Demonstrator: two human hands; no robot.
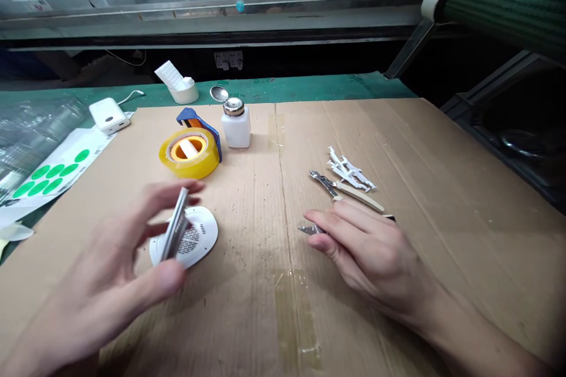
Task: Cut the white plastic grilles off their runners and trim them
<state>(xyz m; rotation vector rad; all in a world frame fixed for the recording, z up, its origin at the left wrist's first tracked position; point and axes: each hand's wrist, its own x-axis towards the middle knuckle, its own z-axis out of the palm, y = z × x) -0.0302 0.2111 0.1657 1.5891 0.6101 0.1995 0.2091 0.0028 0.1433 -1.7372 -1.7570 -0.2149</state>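
My left hand (119, 265), partly smeared by motion, grips a thin flat grey part (177, 225) on edge between thumb and fingers. Just beyond that part, a white oval perforated cover (204, 234) lies on the cardboard (252, 306), partly hidden by the hand. On the right, my right hand (371, 253) is closed around a craft knife (313, 229); its pointed metal blade sticks out to the left, and the palm hides most of the handle. Nippers (354, 193) with cream handles lie right behind this hand, touching or close to several white plastic sprue pieces (349, 169).
A yellow tape roll (190, 153) on a blue dispenser and a white pump bottle (236, 126) stand at the back left. Farther left are a sheet with green round stickers (55, 171), a white box (108, 115) and clear plastic (35, 135). A chair (499, 6) stands back right.
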